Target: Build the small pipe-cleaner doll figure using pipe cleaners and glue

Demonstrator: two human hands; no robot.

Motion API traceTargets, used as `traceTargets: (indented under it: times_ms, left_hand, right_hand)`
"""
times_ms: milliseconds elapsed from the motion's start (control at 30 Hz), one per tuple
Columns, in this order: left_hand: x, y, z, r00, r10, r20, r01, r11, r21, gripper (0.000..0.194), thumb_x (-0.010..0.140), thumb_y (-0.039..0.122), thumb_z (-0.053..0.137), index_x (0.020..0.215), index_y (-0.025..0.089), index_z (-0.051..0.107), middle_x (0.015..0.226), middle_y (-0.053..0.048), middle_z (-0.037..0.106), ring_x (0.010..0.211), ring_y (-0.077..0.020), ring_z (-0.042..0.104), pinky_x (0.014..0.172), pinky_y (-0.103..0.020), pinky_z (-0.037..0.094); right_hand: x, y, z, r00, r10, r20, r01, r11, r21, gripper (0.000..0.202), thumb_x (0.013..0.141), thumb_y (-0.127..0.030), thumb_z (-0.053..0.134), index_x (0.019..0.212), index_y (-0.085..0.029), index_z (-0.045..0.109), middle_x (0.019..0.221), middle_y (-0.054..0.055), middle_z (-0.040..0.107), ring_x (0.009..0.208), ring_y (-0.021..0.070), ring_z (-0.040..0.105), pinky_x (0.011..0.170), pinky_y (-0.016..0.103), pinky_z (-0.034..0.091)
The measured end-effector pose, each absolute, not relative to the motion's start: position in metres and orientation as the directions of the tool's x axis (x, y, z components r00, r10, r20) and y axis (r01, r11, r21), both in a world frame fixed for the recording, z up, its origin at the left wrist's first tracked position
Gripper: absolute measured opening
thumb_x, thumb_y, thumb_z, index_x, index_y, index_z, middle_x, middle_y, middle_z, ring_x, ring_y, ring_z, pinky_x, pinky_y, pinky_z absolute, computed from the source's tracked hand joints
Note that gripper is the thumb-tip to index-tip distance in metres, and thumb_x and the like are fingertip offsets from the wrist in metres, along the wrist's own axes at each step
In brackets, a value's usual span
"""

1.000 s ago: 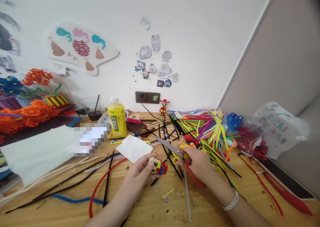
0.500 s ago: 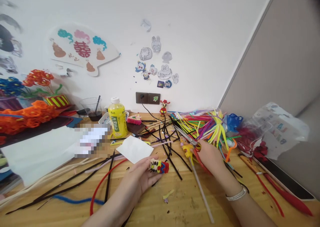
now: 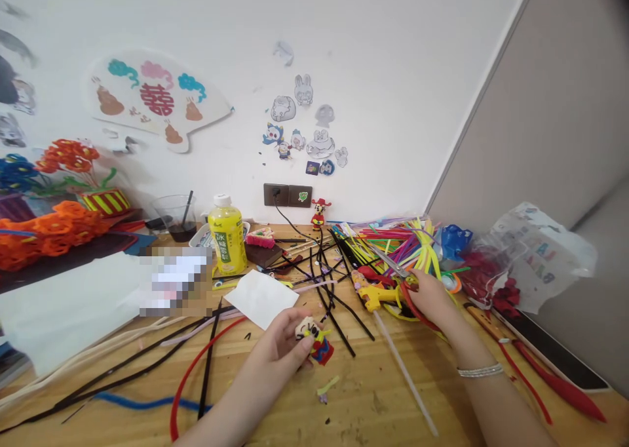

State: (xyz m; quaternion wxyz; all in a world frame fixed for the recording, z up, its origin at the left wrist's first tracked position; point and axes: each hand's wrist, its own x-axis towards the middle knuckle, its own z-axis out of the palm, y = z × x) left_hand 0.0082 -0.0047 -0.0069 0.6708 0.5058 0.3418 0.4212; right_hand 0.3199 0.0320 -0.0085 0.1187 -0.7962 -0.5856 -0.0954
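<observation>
My left hand is closed around a small fuzzy doll with a cream face, red and blue body and yellow trim at its neck. Its thumb presses on the doll's front. Farther right, my right hand grips red-handled scissors, the blades pointing up and left over a heap of coloured pipe cleaners. Just left of that hand lies a yellow glue gun, with a long pale glue stick running toward the table's front. A yellow-green scrap lies below the doll.
Black pipe cleaners cross mid-table beside a white paper. A yellow drink bottle and a plastic cup stand behind. Another red doll stands by the wall. Red-handled pliers lie at the right.
My right hand has shifted right with the scissors, showing more of the glue gun. The doll in my left hand has turned, and my thumb now lies across its front.
</observation>
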Motion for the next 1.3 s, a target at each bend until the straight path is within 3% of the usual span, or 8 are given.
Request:
traceTargets:
  times_ms: [167, 400, 567, 633, 700, 767, 1033, 1300]
  left_hand:
    - [0.007, -0.009, 0.000, 0.398, 0.917, -0.020, -0.158, 0.090, 0.983, 0.044, 0.060, 0.045, 0.071, 0.095, 0.020, 0.058, 0.090, -0.005, 0.062, 0.080, -0.0189, 0.055, 0.069, -0.028, 0.044]
    - [0.007, -0.010, -0.001, 0.428, 0.904, -0.018, -0.150, 0.090, 0.985, 0.046, 0.062, 0.046, 0.069, 0.098, 0.020, 0.058, 0.088, -0.006, 0.063, 0.085, -0.0210, 0.055, 0.073, -0.030, 0.043]
    - [0.008, -0.010, -0.006, 0.455, 0.891, 0.015, -0.188, 0.080, 0.979, 0.043, 0.062, 0.047, 0.068, 0.094, 0.020, 0.057, 0.082, -0.003, 0.061, 0.079, -0.0174, 0.054, 0.069, -0.026, 0.041]
    - [0.009, -0.011, -0.006, 0.488, 0.873, 0.004, -0.175, 0.094, 0.980, 0.042, 0.063, 0.047, 0.068, 0.094, 0.020, 0.058, 0.076, -0.001, 0.060, 0.073, -0.0154, 0.052, 0.065, -0.025, 0.040]
    - [0.010, -0.013, -0.004, 0.503, 0.864, -0.019, -0.148, 0.108, 0.983, 0.042, 0.062, 0.047, 0.068, 0.093, 0.020, 0.059, 0.070, 0.001, 0.057, 0.067, -0.0141, 0.051, 0.060, -0.024, 0.039]
    - [0.011, -0.015, -0.001, 0.499, 0.866, -0.022, -0.143, 0.108, 0.984, 0.041, 0.062, 0.047, 0.069, 0.092, 0.021, 0.059, 0.072, 0.001, 0.056, 0.069, -0.0147, 0.050, 0.061, -0.024, 0.040]
    - [0.013, -0.018, 0.000, 0.486, 0.874, -0.009, -0.117, 0.076, 0.990, 0.041, 0.064, 0.047, 0.066, 0.095, 0.022, 0.059, 0.080, -0.001, 0.058, 0.077, -0.0171, 0.050, 0.069, -0.025, 0.040]
    - [0.012, -0.019, -0.003, 0.491, 0.871, -0.015, -0.088, 0.066, 0.994, 0.041, 0.066, 0.048, 0.064, 0.097, 0.021, 0.057, 0.079, -0.001, 0.057, 0.074, -0.0160, 0.048, 0.067, -0.025, 0.039]
  right_hand:
    - [0.328, 0.026, -0.004, 0.200, 0.919, 0.341, 0.975, -0.221, 0.023, 0.037, 0.068, -0.021, 0.059, 0.105, -0.019, 0.062, 0.096, 0.014, 0.062, 0.093, 0.0280, 0.053, 0.079, 0.034, 0.035]
    - [0.346, 0.029, -0.002, 0.303, 0.947, 0.104, 0.939, -0.279, -0.201, 0.016, 0.069, -0.019, 0.055, 0.075, -0.017, 0.069, 0.076, 0.007, 0.068, 0.071, 0.0202, 0.061, 0.061, 0.025, 0.040]
    - [0.310, 0.015, 0.012, 0.279, 0.928, 0.246, 0.950, -0.229, -0.212, 0.022, 0.077, -0.015, 0.045, 0.079, -0.015, 0.067, 0.082, 0.011, 0.067, 0.078, 0.0215, 0.061, 0.067, 0.029, 0.042]
    - [0.273, 0.003, 0.017, 0.067, 0.831, 0.552, 0.951, 0.114, -0.288, 0.020, 0.080, -0.021, 0.046, 0.083, -0.016, 0.065, 0.087, 0.010, 0.066, 0.084, 0.0217, 0.059, 0.074, 0.032, 0.042]
    - [0.234, -0.013, 0.018, -0.175, 0.742, 0.647, 0.781, 0.504, -0.368, 0.016, 0.083, -0.025, 0.047, 0.084, -0.018, 0.062, 0.083, 0.007, 0.065, 0.081, 0.0189, 0.058, 0.073, 0.030, 0.044]
    - [0.204, -0.027, 0.014, -0.271, 0.700, 0.661, 0.628, 0.649, -0.430, 0.012, 0.083, -0.023, 0.049, 0.079, -0.019, 0.060, 0.075, 0.004, 0.063, 0.075, 0.0164, 0.057, 0.069, 0.028, 0.045]
    - [0.183, -0.039, 0.003, -0.299, 0.723, 0.623, 0.500, 0.675, -0.543, 0.008, 0.082, -0.019, 0.049, 0.082, -0.019, 0.057, 0.077, 0.003, 0.060, 0.075, 0.0150, 0.055, 0.068, 0.027, 0.044]
    - [0.182, -0.037, -0.003, -0.306, 0.700, 0.646, 0.506, 0.694, -0.512, 0.010, 0.085, -0.021, 0.046, 0.083, -0.019, 0.056, 0.075, 0.003, 0.059, 0.073, 0.0142, 0.054, 0.065, 0.026, 0.043]
